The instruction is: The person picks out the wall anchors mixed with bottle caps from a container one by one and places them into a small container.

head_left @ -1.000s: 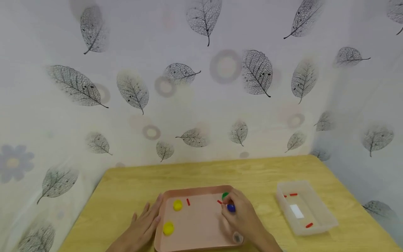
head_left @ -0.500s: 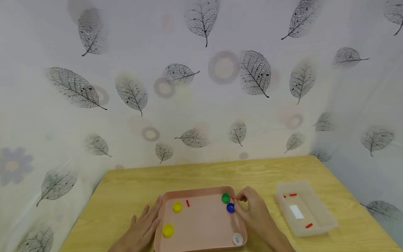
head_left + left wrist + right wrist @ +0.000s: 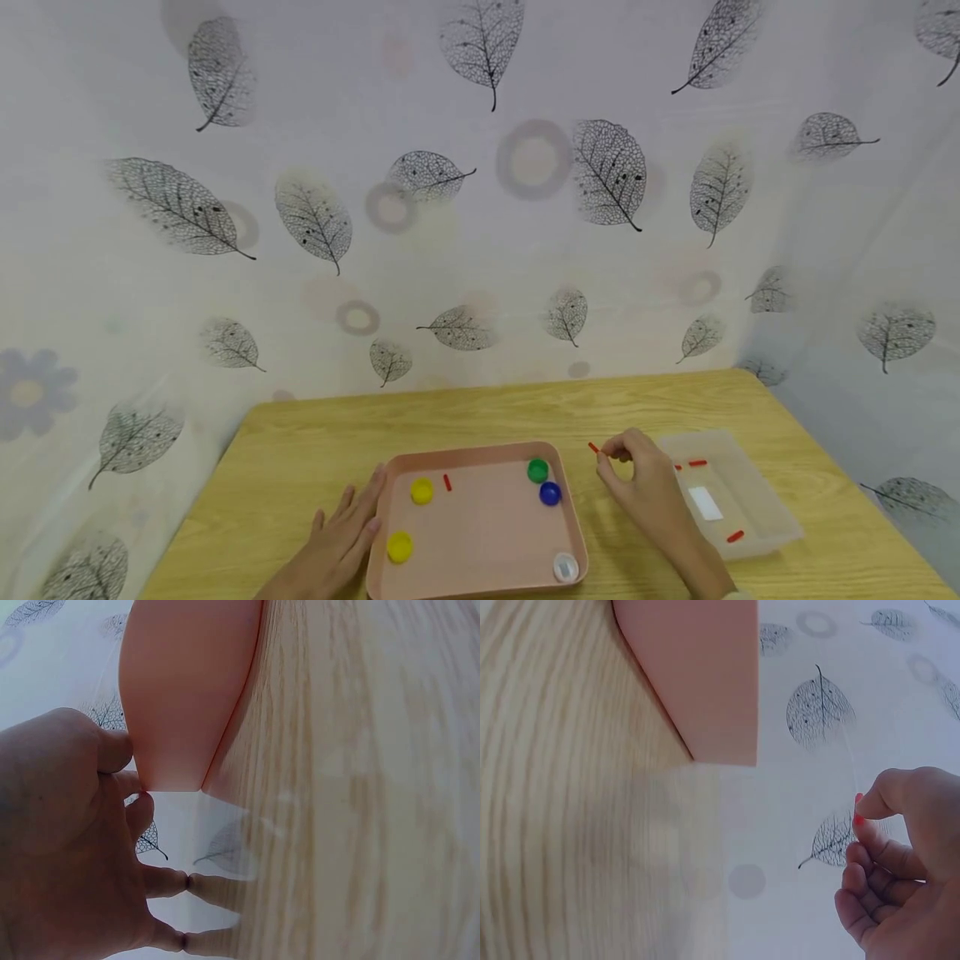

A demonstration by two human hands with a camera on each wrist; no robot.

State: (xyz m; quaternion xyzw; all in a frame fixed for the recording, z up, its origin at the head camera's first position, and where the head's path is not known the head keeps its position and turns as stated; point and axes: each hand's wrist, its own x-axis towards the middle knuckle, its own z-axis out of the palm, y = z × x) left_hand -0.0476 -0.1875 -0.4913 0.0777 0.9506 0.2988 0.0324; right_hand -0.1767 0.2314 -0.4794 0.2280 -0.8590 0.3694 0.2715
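Observation:
Between thumb and index finger my right hand [image 3: 648, 483] pinches a small red stick [image 3: 594, 448], held above the table between the pink tray and the clear bin. In the right wrist view the red stick [image 3: 859, 808] shows at the fingertips. My left hand [image 3: 337, 537] rests against the left rim of the pink tray [image 3: 480, 593], its fingers straight. Inside the tray lie two yellow caps [image 3: 422, 491], another red stick [image 3: 447, 482], a green cap [image 3: 537, 471], a blue cap [image 3: 550, 493] and a white cap [image 3: 566, 568].
A translucent plastic bin [image 3: 780, 533] stands on the right with several red sticks [image 3: 736, 537] and a white label [image 3: 705, 503] in it. Wood-grain table [image 3: 450, 417] runs back to a leaf-patterned wall covering [image 3: 525, 250].
My right hand has carried the red stick from over the tray, near the green and blue caps, rightward past the rim toward the bin. My left hand has stayed at the tray's edge.

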